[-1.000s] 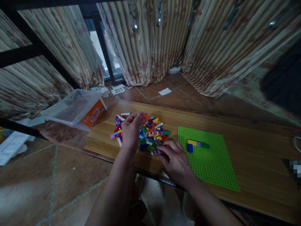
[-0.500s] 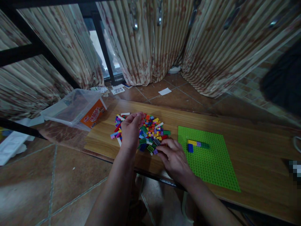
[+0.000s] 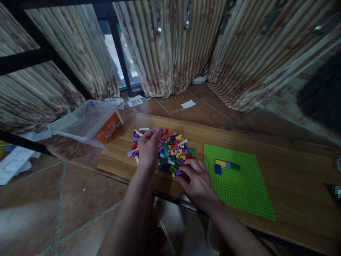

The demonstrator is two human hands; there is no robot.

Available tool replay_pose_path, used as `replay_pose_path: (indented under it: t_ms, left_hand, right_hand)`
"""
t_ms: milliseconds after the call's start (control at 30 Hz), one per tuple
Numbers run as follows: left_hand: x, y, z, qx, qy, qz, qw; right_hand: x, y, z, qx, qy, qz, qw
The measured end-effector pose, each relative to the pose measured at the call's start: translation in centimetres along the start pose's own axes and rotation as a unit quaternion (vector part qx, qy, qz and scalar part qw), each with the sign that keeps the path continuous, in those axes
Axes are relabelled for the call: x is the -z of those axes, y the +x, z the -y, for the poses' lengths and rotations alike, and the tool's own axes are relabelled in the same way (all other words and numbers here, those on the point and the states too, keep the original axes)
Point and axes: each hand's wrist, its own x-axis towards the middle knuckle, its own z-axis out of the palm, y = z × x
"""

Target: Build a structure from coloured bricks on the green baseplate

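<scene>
Picking small pieces from a heap appears to be the step in hand. The heap of mixed, multicoloured plastic bricks (image 3: 174,147) is spread on the brown, wood-grained bench (image 3: 298,177), to the left of a flat, bright-green, studded baseplate (image 3: 245,192). The left hand (image 3: 148,146) is held over the heap, thumb and forefinger brought together; whether anything is pinched there cannot be told. The right hand (image 3: 198,179) is lowered to the heap's near right edge, its fingers curled beside a small purple plastic brick (image 3: 178,172); whether that brick is gripped cannot be told. On the baseplate, a row of yellow, lavender and dark-green plastic bricks (image 3: 228,165) is set, with a blue plastic brick (image 3: 218,170) at its yellow end.

Each brick is best taken by opposite sides, studs left free, and lifted straight up so that neighbours are not dragged along. Loose pieces at the edge are probably most easily taken.
</scene>
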Motion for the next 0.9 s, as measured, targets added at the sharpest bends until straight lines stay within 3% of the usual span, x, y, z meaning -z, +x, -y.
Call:
replay_pose_path:
  t_ms: [467, 900]
  left_hand:
    - [-0.1, -0.2, -0.19, 0.003, -0.002, 0.01, 1.0]
    - [-0.31, -0.33, -0.36, 0.012, -0.012, 0.011, 1.0]
  right_hand:
    - [-0.31, 0.09, 0.45, -0.015, -0.001, -0.02, 1.0]
    - [0.03, -0.06, 0.31, -0.017, 0.012, 0.001, 1.0]
